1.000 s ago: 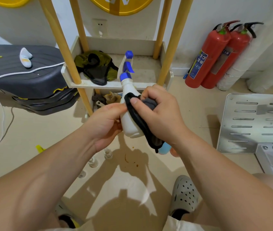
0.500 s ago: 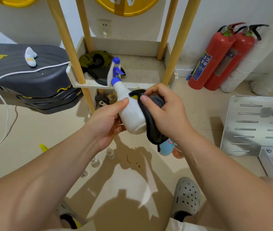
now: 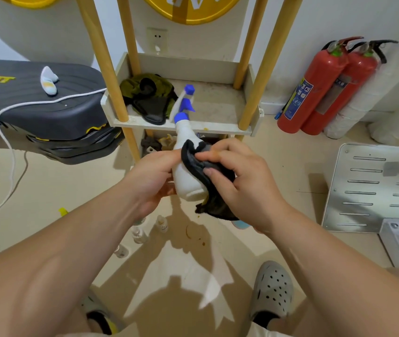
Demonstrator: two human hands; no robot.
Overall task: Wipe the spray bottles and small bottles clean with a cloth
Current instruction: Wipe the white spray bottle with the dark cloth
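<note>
spray bottle point(image 3: 188, 177) in left grip point(image 3: 153, 182): white plastic, matt, smooth. Its trigger head point(image 3: 185, 104): glossy blue plastic. cloth point(image 3: 214, 203) in right grip point(image 3: 241, 183): dark, soft, napped fabric. Behind the grips, shelf posts point(image 3: 103, 69): smooth wood. Right of the grips, slotted plate point(image 3: 388, 198): bare metal, dull sheen. extinguishers point(image 3: 315, 93): glossy red paint.

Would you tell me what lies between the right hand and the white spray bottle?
A black cloth, which the right hand holds against the spray bottle; head view.

A storage corner: two fire extinguishers point(image 3: 315, 91), wooden shelf rack point(image 3: 181, 124), wall socket point(image 3: 157, 40)
</note>
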